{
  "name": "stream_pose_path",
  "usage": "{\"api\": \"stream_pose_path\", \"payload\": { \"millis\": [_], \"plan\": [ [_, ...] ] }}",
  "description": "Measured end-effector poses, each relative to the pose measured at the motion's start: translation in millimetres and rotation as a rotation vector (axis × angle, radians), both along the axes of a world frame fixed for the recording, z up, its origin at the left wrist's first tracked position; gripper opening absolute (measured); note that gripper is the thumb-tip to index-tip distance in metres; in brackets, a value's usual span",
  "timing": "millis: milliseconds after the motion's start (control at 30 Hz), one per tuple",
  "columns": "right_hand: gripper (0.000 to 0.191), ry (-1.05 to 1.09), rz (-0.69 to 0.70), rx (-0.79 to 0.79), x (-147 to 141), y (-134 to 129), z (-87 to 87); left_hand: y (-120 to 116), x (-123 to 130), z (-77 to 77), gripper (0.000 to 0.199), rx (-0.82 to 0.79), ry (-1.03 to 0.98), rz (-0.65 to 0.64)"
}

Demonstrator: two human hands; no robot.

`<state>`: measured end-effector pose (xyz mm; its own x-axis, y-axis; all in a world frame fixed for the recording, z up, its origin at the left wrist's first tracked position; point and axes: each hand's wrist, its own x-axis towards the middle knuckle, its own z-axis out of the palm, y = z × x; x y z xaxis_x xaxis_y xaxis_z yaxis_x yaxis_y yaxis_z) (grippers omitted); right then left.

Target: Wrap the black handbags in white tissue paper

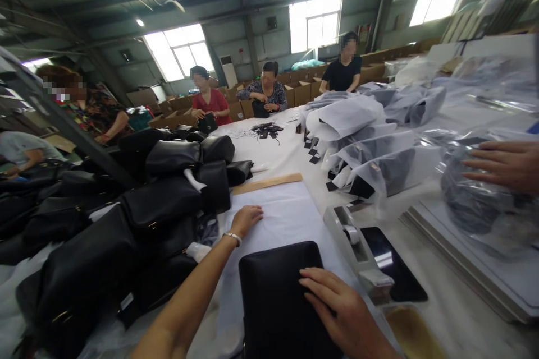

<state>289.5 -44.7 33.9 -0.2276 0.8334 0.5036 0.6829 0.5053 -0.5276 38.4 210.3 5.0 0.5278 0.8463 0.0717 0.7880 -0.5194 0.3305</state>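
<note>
A black leather-like bag (278, 297) lies in front of me, over the lower part of a white sheet or pouch (273, 207). A tan strip (269, 184) runs along the far end of that white piece. My left hand (247, 221), with a bracelet at the wrist, rests on the white piece near its left side, beyond the bag. Its fingers lie fairly flat and I see nothing held in them. My right hand (337, 300) lies on the right side of the bag with its fingers stretched out.
Black bags (164, 202) are heaped at left. At right are a tape dispenser (347, 235), a dark tablet or phone (396, 269), white-wrapped items (353, 123) and stacked boards (471, 269). Another person's hand (505, 164) touches clear plastic. Several people stand around the table.
</note>
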Motion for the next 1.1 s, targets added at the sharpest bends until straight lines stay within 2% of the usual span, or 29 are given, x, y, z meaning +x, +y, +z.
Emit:
{"api": "stream_pose_path", "payload": {
  "millis": [100,200,300,400,533,600,700,800,900,1100],
  "plan": [
    [0.030,0.048,0.003,-0.035,2,8,2.9,2,1,0.5,0.024,0.052,0.016,0.020],
    [0.028,0.079,-0.028,-0.042,3,15,4.2,4,3,9.3,0.019,0.137,0.017,0.075],
    [0.027,0.090,-0.084,-0.007,2,21,5.5,5,5,28.9,0.021,0.265,-0.009,0.114],
    [0.029,0.082,-0.135,0.060,1,26,10.3,-5,6,56.9,0.024,0.399,-0.039,0.092],
    [0.042,0.067,-0.213,0.204,-1,25,22.2,-48,4,93.9,0.025,0.494,-0.056,-0.059],
    [0.053,0.041,-0.262,0.267,-2,21,29.0,-80,3,108.8,0.024,0.523,-0.061,-0.161],
    [0.066,-0.030,-0.316,0.335,-2,14,38.7,-131,0,124.4,0.025,0.669,-0.056,-0.314],
    [0.074,-0.094,-0.308,0.415,-4,9,47.8,-179,0,128.3,0.023,0.761,-0.017,-0.377],
    [0.071,-0.158,-0.285,0.488,-5,1,55.4,-216,2,120.7,0.021,0.751,-0.009,-0.392],
    [0.049,-0.314,-0.280,0.384,0,-25,56.8,-261,5,93.5,0.022,0.694,-0.054,-0.349]
  ]
}}
